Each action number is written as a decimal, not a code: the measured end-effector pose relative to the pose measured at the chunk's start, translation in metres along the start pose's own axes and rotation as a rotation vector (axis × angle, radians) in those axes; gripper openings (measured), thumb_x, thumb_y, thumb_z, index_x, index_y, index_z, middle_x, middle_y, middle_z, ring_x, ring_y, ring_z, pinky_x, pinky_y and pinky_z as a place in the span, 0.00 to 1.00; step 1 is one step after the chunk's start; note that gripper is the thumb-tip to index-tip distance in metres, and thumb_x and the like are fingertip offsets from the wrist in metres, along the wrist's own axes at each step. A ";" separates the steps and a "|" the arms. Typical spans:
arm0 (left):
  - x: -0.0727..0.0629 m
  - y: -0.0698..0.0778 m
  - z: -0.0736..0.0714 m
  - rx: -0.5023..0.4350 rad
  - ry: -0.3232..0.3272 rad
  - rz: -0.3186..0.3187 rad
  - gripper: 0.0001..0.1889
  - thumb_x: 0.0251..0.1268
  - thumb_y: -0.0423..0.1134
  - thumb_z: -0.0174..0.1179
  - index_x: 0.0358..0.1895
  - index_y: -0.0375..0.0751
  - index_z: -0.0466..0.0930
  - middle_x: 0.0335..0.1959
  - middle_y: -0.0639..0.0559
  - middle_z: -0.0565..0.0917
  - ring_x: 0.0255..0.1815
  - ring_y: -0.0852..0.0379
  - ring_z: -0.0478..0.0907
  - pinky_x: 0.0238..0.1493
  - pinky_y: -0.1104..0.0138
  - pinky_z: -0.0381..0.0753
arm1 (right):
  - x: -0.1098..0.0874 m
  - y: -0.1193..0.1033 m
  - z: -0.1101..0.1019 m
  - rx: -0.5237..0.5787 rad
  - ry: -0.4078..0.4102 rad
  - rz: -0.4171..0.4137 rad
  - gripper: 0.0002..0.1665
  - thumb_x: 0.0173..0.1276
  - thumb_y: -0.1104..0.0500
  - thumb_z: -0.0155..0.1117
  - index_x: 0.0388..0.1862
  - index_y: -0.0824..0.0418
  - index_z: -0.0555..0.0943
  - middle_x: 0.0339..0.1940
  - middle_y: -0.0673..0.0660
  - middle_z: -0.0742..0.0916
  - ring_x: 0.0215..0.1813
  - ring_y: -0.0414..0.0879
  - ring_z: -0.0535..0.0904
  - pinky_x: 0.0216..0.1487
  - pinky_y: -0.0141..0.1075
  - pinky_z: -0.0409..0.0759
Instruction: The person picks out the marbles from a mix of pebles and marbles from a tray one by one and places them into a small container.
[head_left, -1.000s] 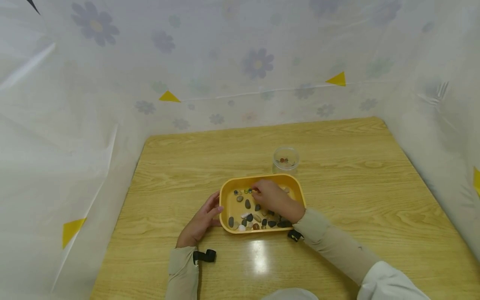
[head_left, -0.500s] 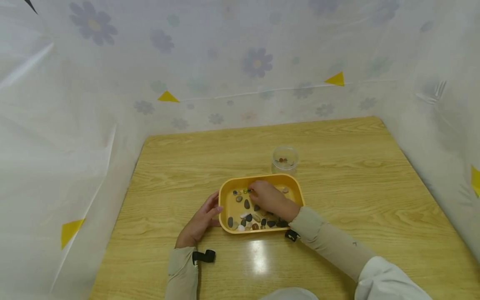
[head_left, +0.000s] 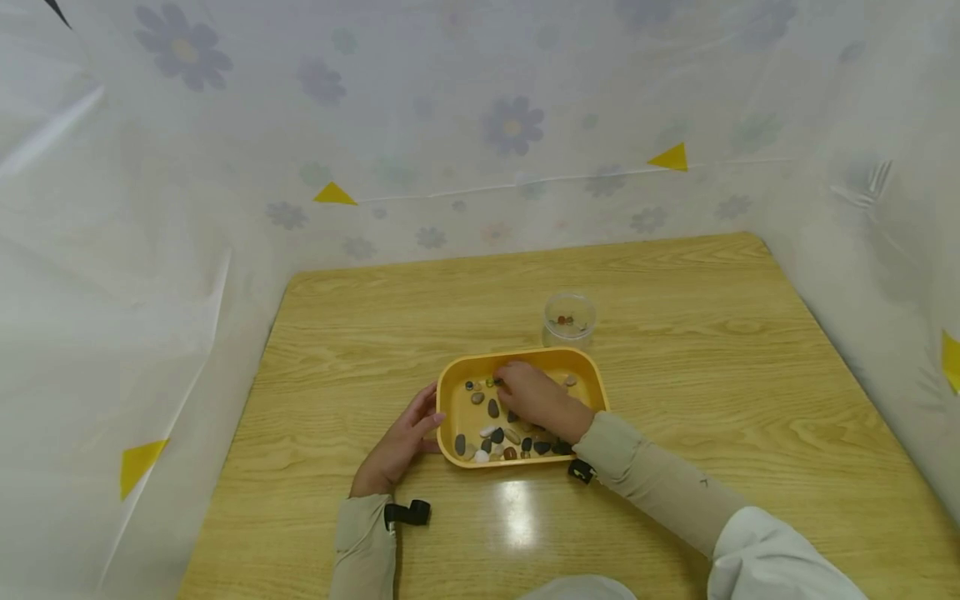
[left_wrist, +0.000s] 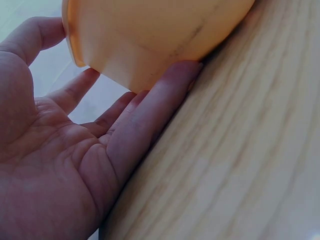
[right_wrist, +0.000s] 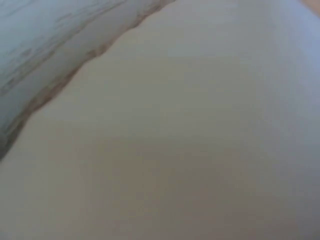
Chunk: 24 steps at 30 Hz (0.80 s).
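Note:
A yellow tray (head_left: 525,464) holds pebbles and several small glass marbles. My left hand (head_left: 401,442) holds its left end, the thumb at the rim and the fingers against the outer wall; the left wrist view shows this hand (left_wrist: 95,120) on the tray's wall (left_wrist: 145,40). Inside the tray, my right hand (head_left: 536,396) reaches down with bent fingers at a dark marble (head_left: 497,381), beside a yellow-green marble (head_left: 490,382). Its fingertips are largely hidden, so a grip cannot be made out. Only a blurred pale surface fills most of the right wrist view.
Behind the tray stands a clear round cup (head_left: 570,321) with a few marbles in it. The wood-grain table (head_left: 360,333) is enclosed by pale flowered plastic sheeting (head_left: 420,125). Dark and light pebbles (head_left: 497,435) lie mostly along the tray's near side.
My right hand has shifted slightly left, nearer the dark marble. The left hand keeps its place on the tray, and the head view has drifted a little.

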<state>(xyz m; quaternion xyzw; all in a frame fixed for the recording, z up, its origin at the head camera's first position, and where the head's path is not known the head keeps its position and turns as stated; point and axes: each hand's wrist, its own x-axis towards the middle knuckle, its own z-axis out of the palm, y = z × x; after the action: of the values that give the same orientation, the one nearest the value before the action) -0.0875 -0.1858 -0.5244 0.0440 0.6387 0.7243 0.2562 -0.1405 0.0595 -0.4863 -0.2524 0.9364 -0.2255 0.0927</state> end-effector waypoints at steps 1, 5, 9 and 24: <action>0.000 0.000 0.000 0.000 -0.002 0.002 0.28 0.70 0.43 0.51 0.71 0.61 0.54 0.67 0.46 0.61 0.58 0.41 0.70 0.42 0.49 0.80 | 0.000 0.000 0.000 -0.001 0.003 -0.003 0.13 0.66 0.63 0.56 0.48 0.65 0.81 0.42 0.58 0.82 0.44 0.47 0.77 0.44 0.37 0.77; 0.000 -0.001 0.000 0.006 -0.002 0.015 0.28 0.70 0.43 0.51 0.71 0.62 0.54 0.67 0.46 0.62 0.57 0.43 0.71 0.41 0.50 0.80 | 0.000 -0.001 0.000 0.003 0.020 -0.011 0.12 0.65 0.64 0.57 0.46 0.65 0.81 0.41 0.57 0.82 0.41 0.47 0.77 0.42 0.37 0.77; 0.000 -0.002 0.000 0.014 -0.001 0.026 0.28 0.71 0.42 0.50 0.71 0.60 0.54 0.66 0.44 0.63 0.56 0.43 0.72 0.40 0.50 0.81 | 0.001 -0.001 0.001 0.001 0.034 -0.013 0.10 0.65 0.64 0.58 0.43 0.64 0.82 0.38 0.56 0.82 0.40 0.46 0.76 0.40 0.36 0.77; -0.001 0.000 0.002 0.032 0.023 0.013 0.29 0.70 0.43 0.51 0.71 0.59 0.54 0.65 0.44 0.64 0.55 0.43 0.73 0.41 0.51 0.81 | 0.000 0.001 0.005 -0.002 0.025 -0.022 0.03 0.63 0.64 0.60 0.34 0.61 0.81 0.29 0.51 0.79 0.31 0.42 0.71 0.31 0.34 0.73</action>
<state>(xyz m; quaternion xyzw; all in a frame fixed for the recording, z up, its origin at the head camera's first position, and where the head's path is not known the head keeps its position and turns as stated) -0.0860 -0.1849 -0.5241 0.0438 0.6529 0.7159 0.2435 -0.1396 0.0578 -0.4915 -0.2600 0.9348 -0.2290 0.0782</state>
